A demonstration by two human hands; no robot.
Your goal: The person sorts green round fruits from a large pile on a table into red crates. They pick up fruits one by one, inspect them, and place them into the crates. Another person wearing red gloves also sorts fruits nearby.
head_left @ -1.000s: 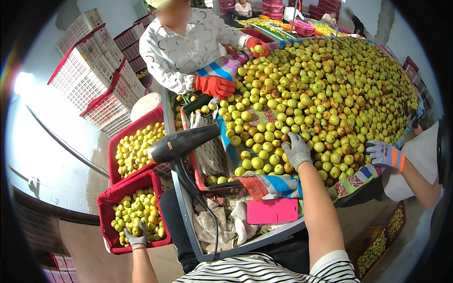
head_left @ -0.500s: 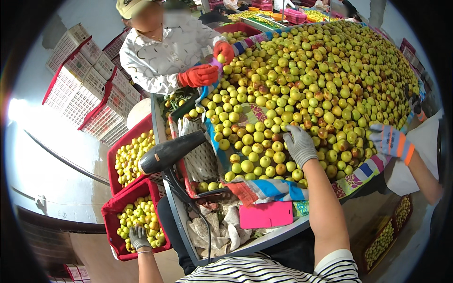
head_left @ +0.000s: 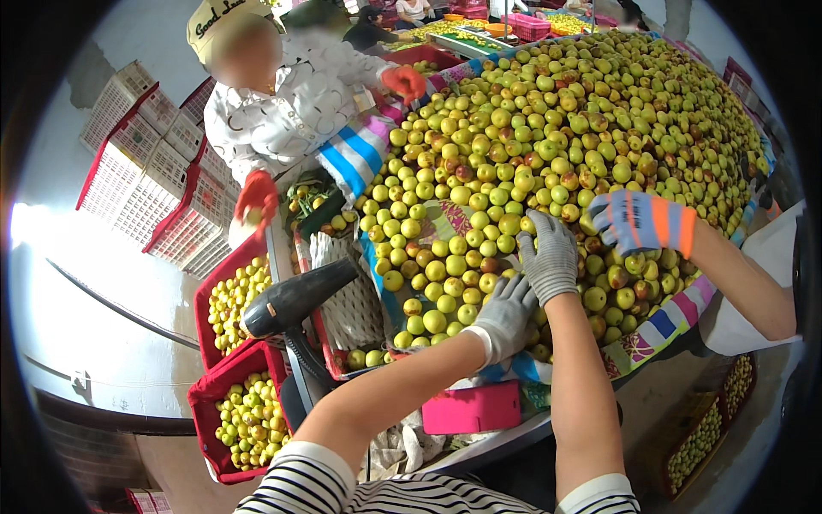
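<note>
We note a sorting table covered by a striped cloth, heaped with yellow-green fruit; a pink flat object lies at its near edge.

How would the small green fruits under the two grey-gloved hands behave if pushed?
The green fruits look round and smooth, so they would probably roll. Heaped loosely on the striped cloth, neighbours would likely shift too. Small beside the left hand and right hand, each seems light.

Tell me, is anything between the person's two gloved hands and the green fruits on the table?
Nothing visible is. The left hand and the right hand, both in grey gloves, already rest on the fruit pile at its near edge. A co-worker's striped glove lies beside them to the right, not in their way.
</note>
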